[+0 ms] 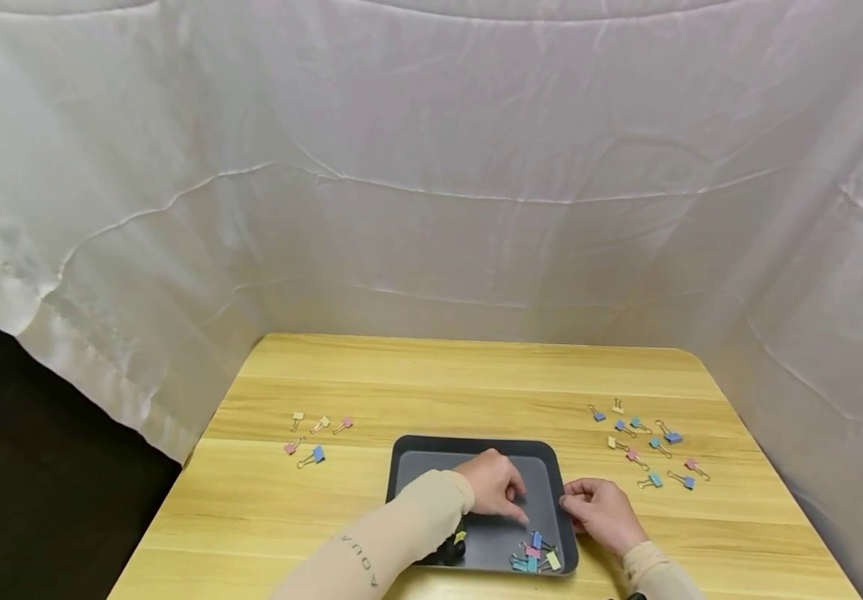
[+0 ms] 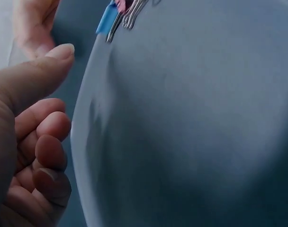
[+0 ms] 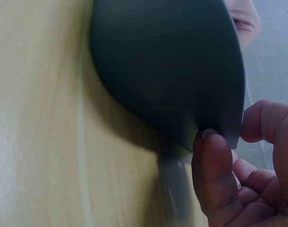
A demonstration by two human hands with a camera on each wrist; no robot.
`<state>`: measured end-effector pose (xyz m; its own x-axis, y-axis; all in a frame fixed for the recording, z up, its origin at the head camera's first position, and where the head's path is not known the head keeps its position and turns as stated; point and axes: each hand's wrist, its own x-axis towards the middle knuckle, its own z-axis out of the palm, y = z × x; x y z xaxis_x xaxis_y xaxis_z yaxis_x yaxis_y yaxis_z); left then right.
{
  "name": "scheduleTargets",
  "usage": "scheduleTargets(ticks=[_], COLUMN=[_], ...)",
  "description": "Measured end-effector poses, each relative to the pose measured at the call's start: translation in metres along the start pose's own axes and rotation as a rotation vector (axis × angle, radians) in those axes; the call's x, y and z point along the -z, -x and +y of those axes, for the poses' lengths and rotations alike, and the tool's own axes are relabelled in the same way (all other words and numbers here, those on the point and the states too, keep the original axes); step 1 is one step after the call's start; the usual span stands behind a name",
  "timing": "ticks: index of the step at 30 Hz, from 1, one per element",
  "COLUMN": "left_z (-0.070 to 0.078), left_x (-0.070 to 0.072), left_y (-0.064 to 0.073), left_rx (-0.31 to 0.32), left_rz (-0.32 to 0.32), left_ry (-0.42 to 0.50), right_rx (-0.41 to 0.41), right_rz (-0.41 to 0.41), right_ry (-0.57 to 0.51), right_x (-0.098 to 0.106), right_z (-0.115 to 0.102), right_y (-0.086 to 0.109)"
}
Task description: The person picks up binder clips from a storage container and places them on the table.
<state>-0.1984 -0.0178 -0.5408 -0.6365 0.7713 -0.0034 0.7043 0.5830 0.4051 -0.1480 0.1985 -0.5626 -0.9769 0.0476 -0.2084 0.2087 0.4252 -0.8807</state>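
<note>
A dark grey tray lies at the table's front. My left hand is over its middle, fingers loosely curled and thumb extended, with nothing seen in its grasp. By the tray's right side, my right hand pinches the rim between thumb and finger; the right wrist view shows this hold on the tray wall. Several binder clips, blue, pink, teal and yellow, are heaped in the tray's near right corner. A blue clip shows at the top of the left wrist view. My left forearm hides the tray's near left part.
On the wooden table, several binder clips are scattered at the right and a smaller group, including a blue clip, at the left. A yellow bit shows beside the left wrist's black device. Pale curtains surround the table.
</note>
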Motion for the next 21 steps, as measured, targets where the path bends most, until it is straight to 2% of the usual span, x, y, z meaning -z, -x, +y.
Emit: scheduleTargets(ticks=[5,9,14,21], left_z=[0.012,0.018,0.022,0.025], left_x=[-0.008,-0.015,-0.018,-0.016], left_y=[-0.01,-0.015,-0.019,-0.021], left_rx=[-0.025,-0.05,-0.067,-0.073], left_rz=[-0.081,-0.116,-0.115,-0.112], left_ry=[-0.055,-0.106,-0.152,-0.146], right_rx=[0.004,0.011,0.0,0.007], right_rz=[-0.001,-0.006,0.004,0.014], right_ry=[0.007,0.016,0.009,0.006], right_x=[0.0,0.0,-0.001,-0.001], right_z=[0.001,0.003,0.003,0.004], right_y=[-0.001,-0.001,-0.002,-0.004])
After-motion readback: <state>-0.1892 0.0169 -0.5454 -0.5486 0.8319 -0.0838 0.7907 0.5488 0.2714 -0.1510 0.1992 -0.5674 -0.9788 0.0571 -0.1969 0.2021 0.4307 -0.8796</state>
